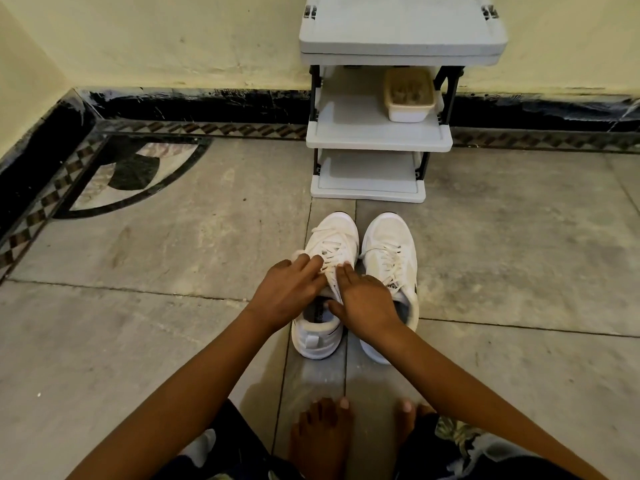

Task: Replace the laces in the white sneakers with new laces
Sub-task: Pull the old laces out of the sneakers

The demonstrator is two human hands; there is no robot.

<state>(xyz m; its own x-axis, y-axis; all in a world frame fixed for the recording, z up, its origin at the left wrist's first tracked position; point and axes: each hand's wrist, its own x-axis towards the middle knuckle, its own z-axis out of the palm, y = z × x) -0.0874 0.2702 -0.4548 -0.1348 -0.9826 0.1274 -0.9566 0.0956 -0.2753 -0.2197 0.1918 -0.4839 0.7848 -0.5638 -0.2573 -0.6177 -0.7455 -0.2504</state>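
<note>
**A:** Item one, and its position?

**B:** First sneaker, white, on the stone floor. Its toe lies beyond the fingertips and its open collar lies back under the palms. Its laces, white, are threaded and run directly beneath the fingers of both hands.

**A:** The fingers?

**B:** Left hand: fingers nearly straight and slightly spread, laid across the lacing from the sneaker's outer side. Right hand: fingers straight and pressed together, tips resting on the lacing, thumb stuck out over the collar. No pinch on a lace is visible from either hand.

**A:** Item two?

**B:** Second sneaker, white, also laced, standing parallel just beside the right hand's fingers. That hand's outer edge covers part of its tongue.

**A:** Surroundings?

**B:** A grey three-shelf shoe rack stands against the wall, well beyond the fingertips. A lidded plastic tub sits on its middle shelf. Bare feet rest behind the wrists.
</note>
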